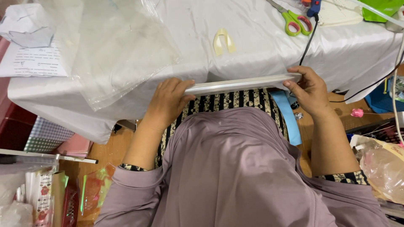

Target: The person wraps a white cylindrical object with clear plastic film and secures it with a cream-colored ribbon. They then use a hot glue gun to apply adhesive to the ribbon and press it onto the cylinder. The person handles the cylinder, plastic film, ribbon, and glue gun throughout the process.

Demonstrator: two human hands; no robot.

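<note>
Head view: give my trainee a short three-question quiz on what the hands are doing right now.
1. True or false: both hands grip the same long pale flat strip at the edge of the white-covered table.
2. Which hand is nearer the green-handled scissors? A) left hand B) right hand
3. What lies on the cloth just above the middle of the strip?

Key:
1. True. The left hand holds one end and the right hand holds the other.
2. B.
3. A small cream folded ribbon piece, lying apart from the clear plastic sheet.
</note>
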